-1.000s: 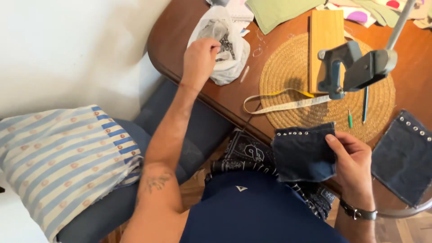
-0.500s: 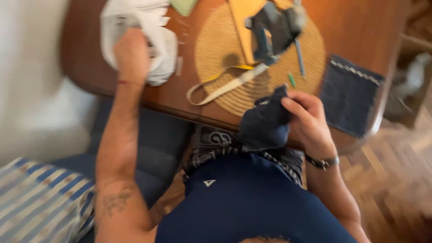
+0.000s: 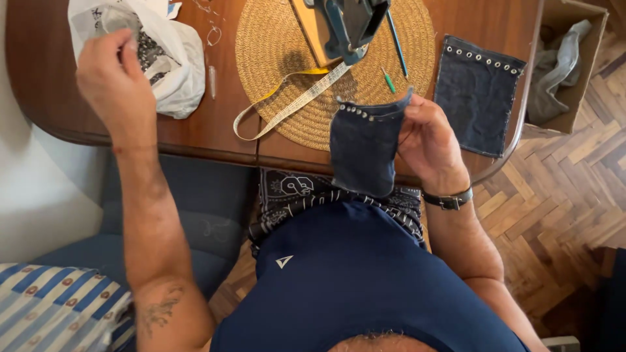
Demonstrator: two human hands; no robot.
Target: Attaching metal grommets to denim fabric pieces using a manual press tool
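The right hand (image 3: pixel 427 140) pinches a folded denim piece (image 3: pixel 363 146) by its right edge, held just over the near edge of the counter (image 3: pixel 195 130); the fingers behind the cloth are hidden, and the piece's far side cannot be seen. A row of studs runs along its top. The left hand (image 3: pixel 114 85) reaches into a white plastic bag (image 3: pixel 173 65) at the counter's far left corner. Its fingertips are buried in the bag, so whether they grip anything cannot be told; the bag's dark contents are too small to make out.

A round woven mat (image 3: pixel 274 45) lies mid-counter, its far part cut off by the frame. On it stands a blue press (image 3: pixel 349 23), only its lower part in view, with a tape measure (image 3: pixel 293 101) trailing off the mat toward the near edge. A second denim piece (image 3: pixel 476 94) with eyelets lies flat at the right edge. Beyond it, a cardboard box (image 3: pixel 580 85) on the floor holds grey cloth.
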